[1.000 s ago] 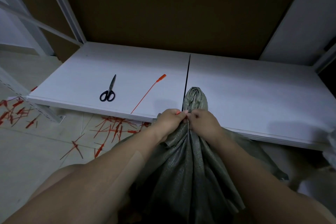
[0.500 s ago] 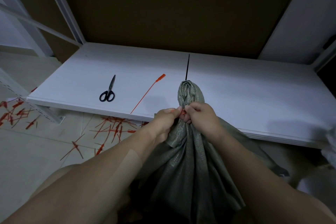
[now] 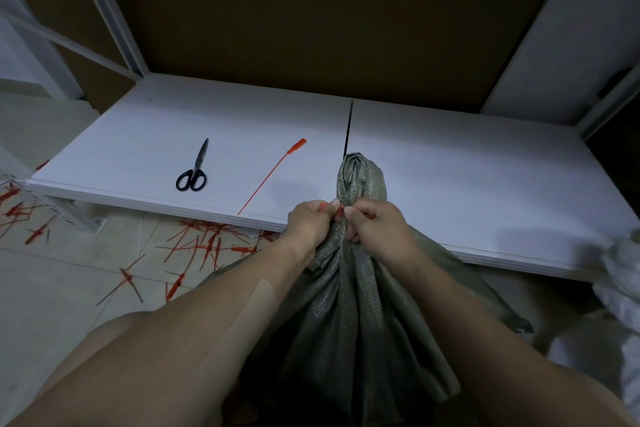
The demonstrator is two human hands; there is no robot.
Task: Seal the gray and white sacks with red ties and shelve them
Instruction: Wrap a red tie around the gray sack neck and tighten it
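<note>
A gray woven sack (image 3: 349,315) stands between my arms, its gathered neck (image 3: 362,177) sticking up against the front edge of the white shelf (image 3: 467,166). My left hand (image 3: 311,224) and my right hand (image 3: 377,229) both grip the bunched neck from either side, fingertips meeting. A small bit of a red tie (image 3: 340,211) shows pinched between them at the neck; how it wraps round is hidden. A spare red tie (image 3: 273,174) lies flat on the shelf to the left.
Black scissors (image 3: 194,170) lie on the shelf's left part. A dark seam (image 3: 348,125) splits the shelf boards. Several cut red ties (image 3: 204,246) litter the tiled floor at left. White sack material (image 3: 623,288) sits at the right edge. A brown back panel closes the shelf.
The sack's neck has risen a little higher above my hands, and the red tie bit now shows between my fingertips. My hands stay at the neck.
</note>
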